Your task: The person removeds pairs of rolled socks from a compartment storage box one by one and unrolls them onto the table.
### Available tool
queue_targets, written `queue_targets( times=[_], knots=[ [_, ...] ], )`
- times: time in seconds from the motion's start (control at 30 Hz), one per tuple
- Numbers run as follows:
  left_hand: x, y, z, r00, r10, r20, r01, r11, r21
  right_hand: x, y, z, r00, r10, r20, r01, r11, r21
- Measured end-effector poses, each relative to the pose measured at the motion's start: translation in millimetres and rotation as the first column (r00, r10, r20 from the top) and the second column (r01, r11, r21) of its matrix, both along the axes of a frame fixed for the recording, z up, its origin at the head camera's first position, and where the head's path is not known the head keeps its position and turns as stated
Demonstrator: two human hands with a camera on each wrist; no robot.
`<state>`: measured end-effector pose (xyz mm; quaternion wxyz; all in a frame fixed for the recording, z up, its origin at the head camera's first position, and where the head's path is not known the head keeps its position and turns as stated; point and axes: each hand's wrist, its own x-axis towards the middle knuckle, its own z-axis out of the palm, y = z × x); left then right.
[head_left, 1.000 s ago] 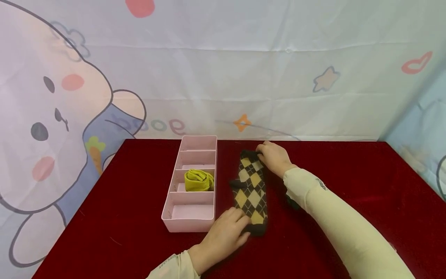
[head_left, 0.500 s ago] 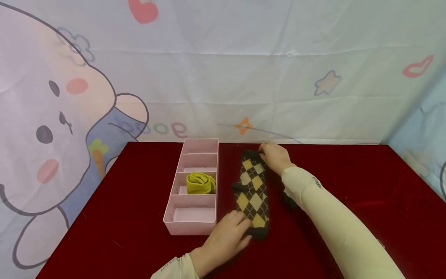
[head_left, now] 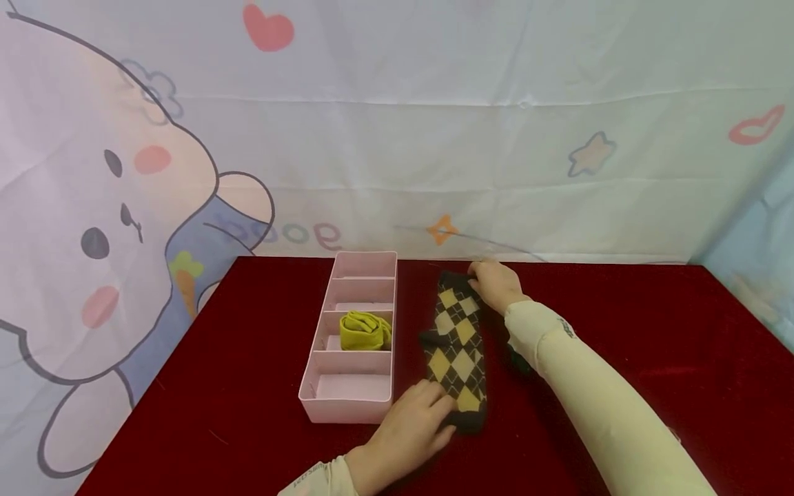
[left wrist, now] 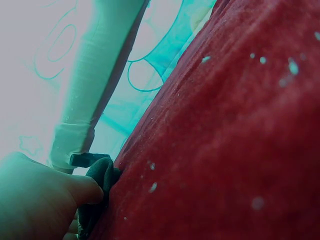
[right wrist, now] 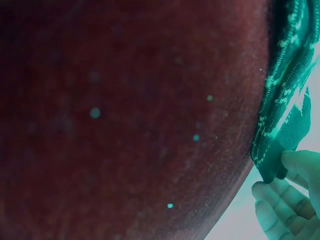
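A dark argyle sock (head_left: 460, 337) with yellow and cream diamonds lies lengthwise on the red cloth in the head view. My left hand (head_left: 409, 428) pinches its dark near end, and the left wrist view shows the thumb on the dark fabric (left wrist: 100, 185). At the far end, my right hand (head_left: 498, 284) pinches a dark corner between thumb and fingers. The right wrist view shows that corner (right wrist: 272, 162) and layered knit edges above it. The undersides of the fingers are partly hidden in the head view.
Left of the sock stands a pink divided box (head_left: 347, 413). A rolled yellow-green cloth (head_left: 364, 332) sits in one of its compartments. Under my right wrist is a small dark object (head_left: 520, 362). A printed curtain (head_left: 397, 138) hangs behind the table.
The head view has shifted, so the whole scene appears slightly lower and further right. Both hands keep their places at the two ends of the sock, which looks unchanged.
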<state>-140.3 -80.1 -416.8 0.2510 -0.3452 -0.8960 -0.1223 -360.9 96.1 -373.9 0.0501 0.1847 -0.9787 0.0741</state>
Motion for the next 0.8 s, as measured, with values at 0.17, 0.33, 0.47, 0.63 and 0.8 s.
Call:
queue_targets(
  times=[0.17,0.33,0.47,0.63,0.8],
  knots=[
    [0.0,0.5,-0.1,1.0,-0.002,-0.003,0.002,1.0,-0.003,-2.6,0.7,-1.9,1.0,0.001,0.003,-0.001,1.0,0.01],
    [0.1,0.0,0.3,1.0,-0.002,0.008,0.002,1.0,0.001,-3.8,1.0,-2.2,1.0,0.003,-0.002,-0.003,1.0,0.011],
    [0.6,0.2,1.5,1.0,-0.006,0.011,0.006,1.0,0.009,-2.3,3.1,1.1,1.0,-0.002,-0.001,0.002,1.0,0.008],
    [1.3,0.3,2.7,1.0,-0.004,0.022,0.003,1.0,0.016,0.2,6.8,7.3,1.0,-0.005,0.003,0.005,1.0,0.001],
    [1.6,0.0,3.3,0.999,-0.003,0.05,0.001,0.999,0.038,0.7,11.0,9.6,1.0,-0.014,-0.003,0.014,1.0,-0.005]
  ],
)
